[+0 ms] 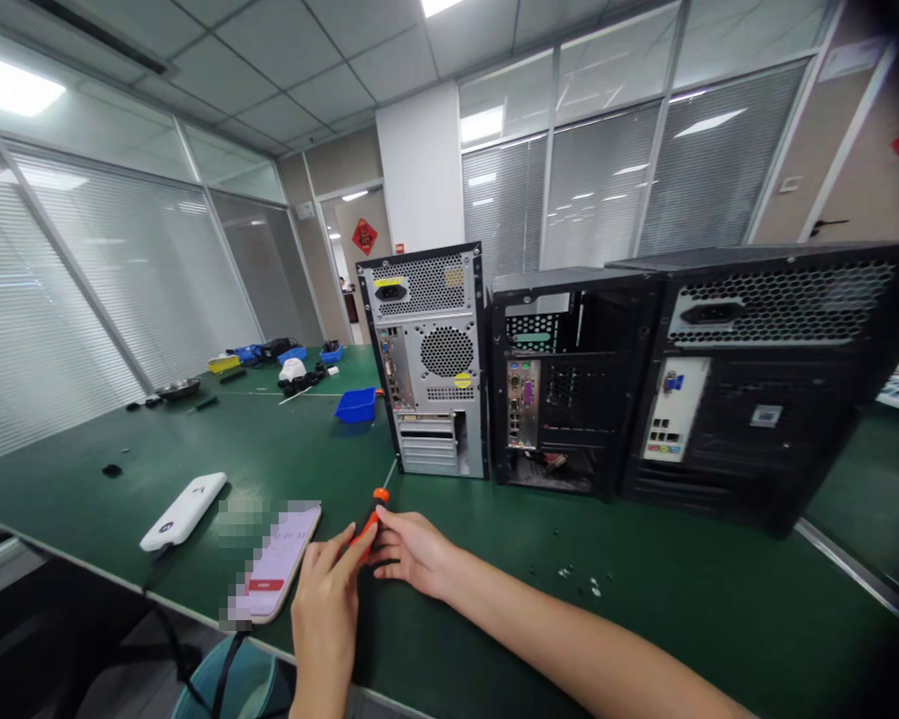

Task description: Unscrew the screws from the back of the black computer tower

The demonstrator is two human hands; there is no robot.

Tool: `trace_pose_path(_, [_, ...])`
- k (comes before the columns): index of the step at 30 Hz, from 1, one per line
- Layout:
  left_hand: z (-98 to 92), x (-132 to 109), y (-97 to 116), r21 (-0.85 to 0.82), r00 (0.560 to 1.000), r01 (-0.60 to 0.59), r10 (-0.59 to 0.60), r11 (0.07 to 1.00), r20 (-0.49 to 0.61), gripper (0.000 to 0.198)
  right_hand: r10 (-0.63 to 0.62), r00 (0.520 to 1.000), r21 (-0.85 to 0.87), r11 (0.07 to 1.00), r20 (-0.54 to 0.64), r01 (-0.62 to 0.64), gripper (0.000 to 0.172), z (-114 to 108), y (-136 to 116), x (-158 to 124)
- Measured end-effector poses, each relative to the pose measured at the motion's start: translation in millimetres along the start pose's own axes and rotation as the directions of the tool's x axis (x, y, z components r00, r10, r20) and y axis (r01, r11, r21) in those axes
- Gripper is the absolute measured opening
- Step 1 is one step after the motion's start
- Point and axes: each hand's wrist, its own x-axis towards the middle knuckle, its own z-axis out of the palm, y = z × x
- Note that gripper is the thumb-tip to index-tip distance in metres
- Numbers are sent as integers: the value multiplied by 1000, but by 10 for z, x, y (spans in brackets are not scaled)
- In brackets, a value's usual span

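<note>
Low over the green table, both my hands are on a screwdriver (380, 496) with an orange and black handle. My left hand (326, 589) closes its fingers on the handle from the left. From the right, my right hand (418, 551) touches the handle with thumb and fingertips, the other fingers curled beneath. The thin shaft points up and away, towards the lower left corner of the silver-backed computer case (448, 350). I cannot tell whether its tip touches the case. My fingers hide part of the handle.
Two black computer cases, one in the middle (576, 389) and one at right (764, 389), stand beside the silver-backed one. Small screws (594, 587) lie right of my hands. A phone (289, 559), white power bank (185, 511) and blue bin (356, 405) are leftward. A bucket (229, 679) stands below.
</note>
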Motion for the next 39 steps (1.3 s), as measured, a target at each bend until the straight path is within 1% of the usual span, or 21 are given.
trace_pose_path(6, [-46, 26, -16, 64, 996, -64, 60, 996, 62, 44, 21, 999, -15, 1000, -35, -22, 33, 8, -20, -3])
trace_pose_path(13, [-79, 53, -6, 83, 991, -108, 101, 991, 85, 49, 26, 995, -45, 999, -93, -31, 33, 10, -36, 3])
trace_pose_path(18, [-84, 70, 24, 72, 990, -124, 118, 990, 82, 50, 20, 995, -65, 998, -96, -26, 36, 5, -54, 8])
trace_pose_path(25, [-76, 74, 51, 54, 988, -137, 133, 989, 79, 49, 9, 996, -64, 998, -86, -14, 29, -23, -61, 9])
trace_pose_path(30, [-45, 41, 39, -7, 992, -117, 117, 993, 40, 47, 6, 998, -24, 1000, -65, -7, 26, -29, -66, 16])
trace_pose_path(36, [-7, 50, 20, -134, 994, -110, 108, 985, -24, 31, 10, 999, 26, 1000, -39, -9, 24, -45, -46, 34])
trace_pose_path(39, [-18, 68, 33, -166, 994, -107, 100, 980, -47, 29, 5, 1000, 53, 999, -22, -4, 22, -42, -44, 22])
